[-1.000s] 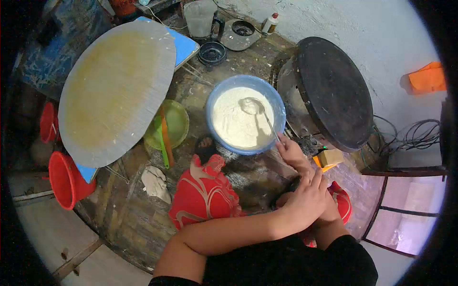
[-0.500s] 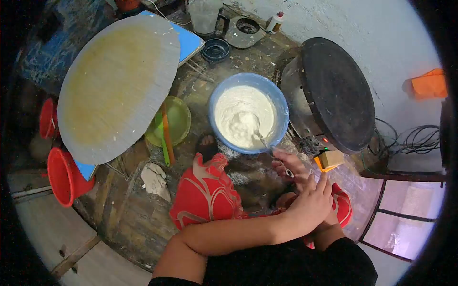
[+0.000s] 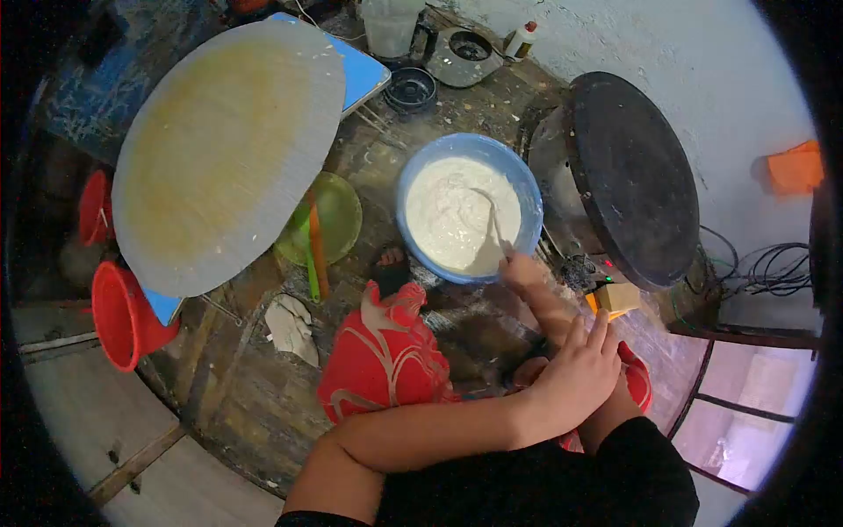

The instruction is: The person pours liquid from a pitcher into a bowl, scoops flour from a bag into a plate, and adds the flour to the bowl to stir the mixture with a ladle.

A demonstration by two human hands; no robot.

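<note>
A blue basin (image 3: 531, 189) on the floor holds thick white batter (image 3: 448, 211). My right hand (image 3: 524, 272) is closed round the handle of a metal spoon (image 3: 496, 220) at the basin's near right rim. The spoon's far end dips into the batter, so its full shape is hidden. My left arm crosses in front of my body. On my right forearm lies my left hand (image 3: 580, 378), fingers stretched out, holding nothing.
A large black round griddle (image 3: 637, 180) stands right of the basin. Left are a big round board (image 3: 228, 158), a green bowl (image 3: 347, 220) with green and orange utensils, a cloth (image 3: 291, 329) and a red bucket (image 3: 123, 321). Behind stands a blender jug (image 3: 391, 26).
My right hand has moved forward to the basin's rim, pushing the spoon farther into the batter. The heaped batter looks flatter. My left hand still lies on the right forearm.
</note>
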